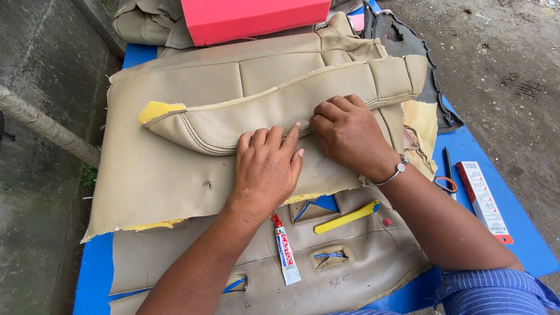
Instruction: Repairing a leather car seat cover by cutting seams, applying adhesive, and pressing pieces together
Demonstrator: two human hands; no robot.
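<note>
Outdoors, bare concrete ground on the left and dirt on the right flank a blue worktop [466,146] piled with beige upholstery. Top piece is a beige leatherette seat cover [175,151] with yellow foam backing showing at its torn edges; it lies flat across the middle, over a second beige panel [361,256] with cut slots near the viewer.

Left hand [265,169] lies palm down on the cover, fingers [274,137] spread narrow and flat, tips pushed against the stitched piped seam [204,137]. Holds nothing, just presses. Right hand [347,131] sits just beside it on the right, fingers curled and knuckles up, tips pinning the same folded flap; looks like both hands keep the flap down along the seam line, likely so it stays put. Metal bangle on the right wrist.

Glue tube [286,254] with red cap lies near, under the left forearm, within reach. Yellow plastic strip [347,217] lies just right of it. Scissors [448,178] and a long red-and-white box [484,201] rest on the right worktop edge.

Hidden: right fingertips tuck out of sight, scissor blades partly behind the arm. Red block [251,17] at the far side is cut off by the frame; dark cover piece [408,44] far right is only partly seen. Small pen marks on the near panel are hard to make out.
</note>
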